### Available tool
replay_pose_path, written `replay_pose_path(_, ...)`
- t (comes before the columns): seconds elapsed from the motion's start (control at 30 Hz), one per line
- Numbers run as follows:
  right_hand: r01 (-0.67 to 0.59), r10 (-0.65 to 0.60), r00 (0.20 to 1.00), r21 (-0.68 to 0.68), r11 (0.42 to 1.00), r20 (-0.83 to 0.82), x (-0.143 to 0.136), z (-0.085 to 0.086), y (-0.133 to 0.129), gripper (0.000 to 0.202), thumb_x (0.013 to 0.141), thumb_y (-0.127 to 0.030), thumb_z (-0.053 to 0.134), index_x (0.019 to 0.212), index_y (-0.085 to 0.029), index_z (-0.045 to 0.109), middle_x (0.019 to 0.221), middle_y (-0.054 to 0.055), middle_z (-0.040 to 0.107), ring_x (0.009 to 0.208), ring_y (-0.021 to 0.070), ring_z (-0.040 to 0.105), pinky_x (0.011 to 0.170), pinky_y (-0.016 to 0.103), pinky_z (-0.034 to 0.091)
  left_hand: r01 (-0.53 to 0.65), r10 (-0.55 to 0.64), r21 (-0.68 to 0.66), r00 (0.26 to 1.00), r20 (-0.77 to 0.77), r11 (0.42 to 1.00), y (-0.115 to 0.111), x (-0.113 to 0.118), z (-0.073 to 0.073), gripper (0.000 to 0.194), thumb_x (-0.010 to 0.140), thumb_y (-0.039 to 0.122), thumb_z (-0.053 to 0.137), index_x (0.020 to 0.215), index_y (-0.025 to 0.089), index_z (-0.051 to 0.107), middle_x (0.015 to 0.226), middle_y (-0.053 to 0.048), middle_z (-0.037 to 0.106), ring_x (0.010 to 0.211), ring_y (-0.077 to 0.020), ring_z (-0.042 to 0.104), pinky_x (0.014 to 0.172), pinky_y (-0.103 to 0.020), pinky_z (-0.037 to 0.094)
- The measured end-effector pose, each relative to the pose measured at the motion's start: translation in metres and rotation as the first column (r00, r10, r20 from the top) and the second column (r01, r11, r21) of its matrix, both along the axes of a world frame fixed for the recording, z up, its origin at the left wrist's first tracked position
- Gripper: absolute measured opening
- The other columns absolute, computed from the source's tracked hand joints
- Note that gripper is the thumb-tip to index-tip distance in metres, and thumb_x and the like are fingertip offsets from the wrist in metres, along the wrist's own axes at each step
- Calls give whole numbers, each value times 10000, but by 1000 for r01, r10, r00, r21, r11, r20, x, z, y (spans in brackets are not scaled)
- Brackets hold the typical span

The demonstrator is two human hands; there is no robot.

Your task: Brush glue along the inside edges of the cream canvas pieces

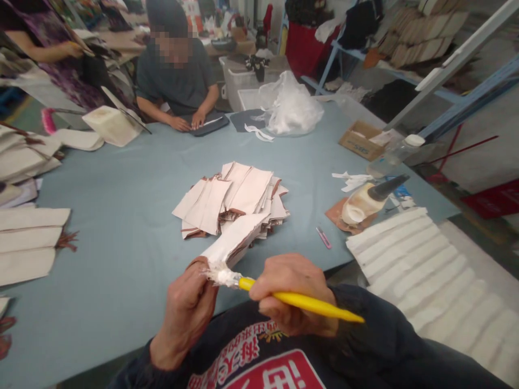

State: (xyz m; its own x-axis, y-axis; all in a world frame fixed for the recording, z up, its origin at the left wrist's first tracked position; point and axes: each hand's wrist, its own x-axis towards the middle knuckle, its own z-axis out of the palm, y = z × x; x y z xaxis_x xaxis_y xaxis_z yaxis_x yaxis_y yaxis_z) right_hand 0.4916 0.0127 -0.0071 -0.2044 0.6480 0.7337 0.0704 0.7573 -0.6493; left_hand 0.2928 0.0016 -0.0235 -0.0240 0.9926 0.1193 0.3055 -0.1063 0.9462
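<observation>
My left hand pinches the near end of a pale fabric piece with brown edging, its far end reaching up to the pile. In my right hand is a yellow-handled brush. White paste covers its bristles, which touch the end of the piece beside my left fingers. Just beyond lies a loose heap of similar pale pieces with brown edges. Right of the heap rests a small pink thread snipper.
A glue bottle with a dark nozzle lies on a brown scrap at the right, near a cardboard box and clear bottle. Across the table, a co-worker handles a dark piece. Pale stacks lie left.
</observation>
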Motion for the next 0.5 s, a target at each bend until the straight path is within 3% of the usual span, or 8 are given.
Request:
replay_pose_path(0.1,111,-117,989,-69,991,-86,6,-3,0,206,1040,-386,537,951,-254,667,637,-20,685,497,115,597,513,260,499,-84,82,-42,995,-47,996,-3,-5,-1,266,713,175,749,493,233,612,515,18,476,533,-148,404,587,-263,373)
replay_pose_path(0.23,246,-247,969,-65,967,6,1,-14,14,146,1033,-312,546,967,-239,654,744,13,742,589,135,665,572,265,538,-197,203,-234,979,0,952,-5,-3,2,94,738,261,757,673,211,711,582,26,538,553,-147,436,544,-243,372)
replay_pose_path(0.4,75,-79,997,142,987,20,-39,-24,19,135,1033,-259,521,994,-195,633,734,28,745,606,137,682,592,245,563,-155,209,-326,968,139,933,-5,3,8,127,716,292,799,708,200,712,661,11,622,629,-163,514,564,-227,423)
replay_pose_path(0.5,48,-47,999,175,983,-8,-55,-24,11,147,1042,-284,517,1007,-194,627,702,13,728,569,128,658,558,236,544,-160,208,-301,969,135,940,-8,-3,3,118,719,289,796,726,203,716,626,20,606,610,-160,509,537,-224,409)
